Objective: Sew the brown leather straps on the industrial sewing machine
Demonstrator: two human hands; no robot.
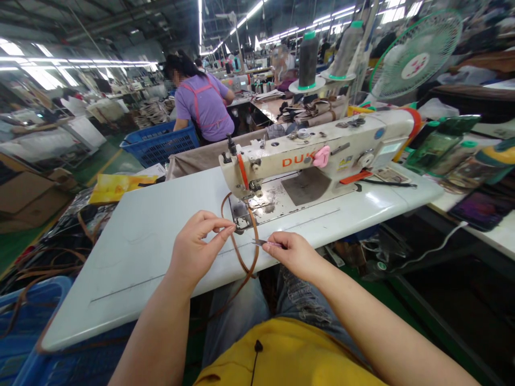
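Observation:
My left hand (200,244) is closed in a pinch, thumb against forefinger, just left of the sewing machine's needle area; whatever is between the fingertips is too small to make out. In my right hand (292,254) is a small pointed metal tool with a pinkish handle (274,245), its tip pointing left at a narrow brown strap (256,230). That strap loops from under the presser foot of the white sewing machine (277,155), over the table's front edge and down towards my lap. Between my two hands runs the looped part of the strap.
The white sewing table (132,236) stretches left. Blue baskets (36,321) with brown straps stand at lower left. Thread cones (308,59) and a green fan (416,56) rise behind the machine. A co-worker in a purple shirt (207,104) leans over a blue crate (161,142). Bottles (438,142) stand right.

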